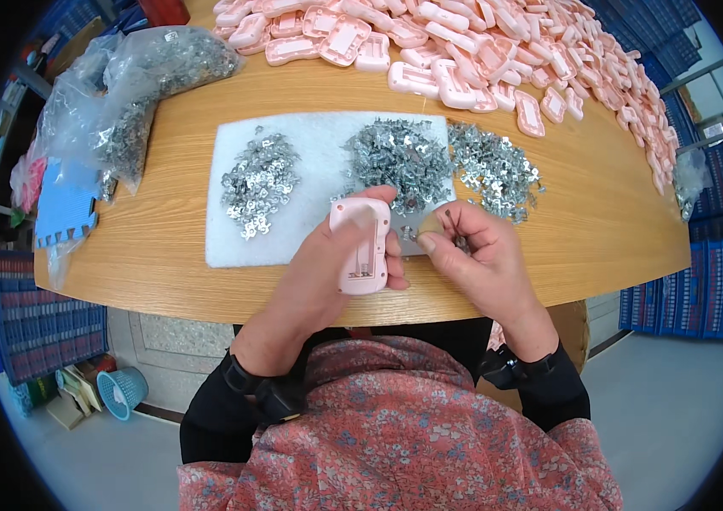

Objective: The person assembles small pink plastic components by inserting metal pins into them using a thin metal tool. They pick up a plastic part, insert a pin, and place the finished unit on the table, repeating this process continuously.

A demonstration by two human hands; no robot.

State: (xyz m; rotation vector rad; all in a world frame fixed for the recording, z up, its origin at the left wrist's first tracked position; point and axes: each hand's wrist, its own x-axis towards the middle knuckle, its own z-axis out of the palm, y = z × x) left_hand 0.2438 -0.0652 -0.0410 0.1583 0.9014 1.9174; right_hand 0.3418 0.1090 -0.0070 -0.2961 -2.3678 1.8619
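My left hand (293,285) holds a pale pink plastic housing (367,257) upright, with its long battery recess facing me. The thumb, smeared by motion, lies over the housing's upper left part, and small metal contacts show at the recess's lower end. Close to its right side, my right hand (493,264) is closed, with thumb and forefinger pinched and small metal contact pieces (462,243) in its fingers. Just beyond the hands is a white foam sheet (319,132) bearing a pile of flat metal contacts (259,183) and a heap of metal contacts (400,157).
Another pile of shiny metal contacts (498,175) lies right of the foam on the wooden table (600,221). Many pink housings (481,51) are heaped along the far right side. Clear bags of metal parts (135,94) and a blue foam mat (67,200) sit at the left.
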